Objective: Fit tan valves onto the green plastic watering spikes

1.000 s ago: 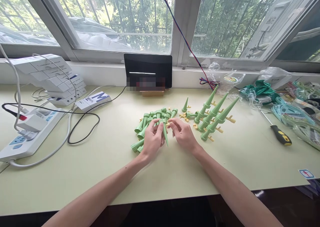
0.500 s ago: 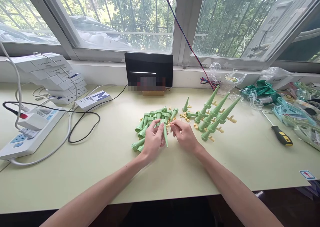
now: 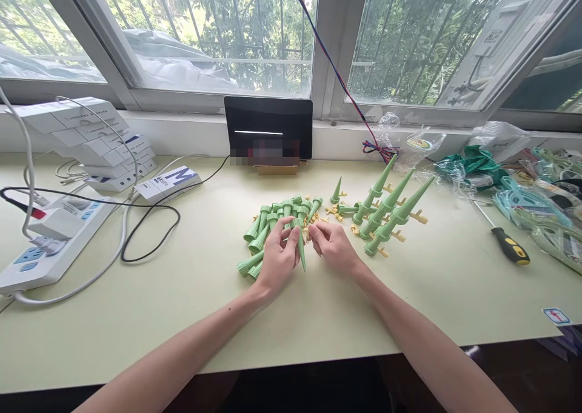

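Note:
My left hand is closed around a green plastic plant watering spike, its pointed tip aimed down towards me. Close beside it, my right hand pinches a small yellow valve at the spike's side; whether the valve is seated in the spike I cannot tell. Behind and left of my left hand lies a pile of loose green spikes. Small yellow valves are scattered beyond my right hand. To the right, several spikes with yellow valves on them lie stacked in rows.
A tablet leans on a stand by the window. On the left are white boxes, a power strip and loose cables. A screwdriver and plastic-wrapped items lie on the right of the table.
My right fingers have shifted slightly at the yellow valve and curled in more. The spike stays in my left hand, its tip marginally lower. The view has moved a little.

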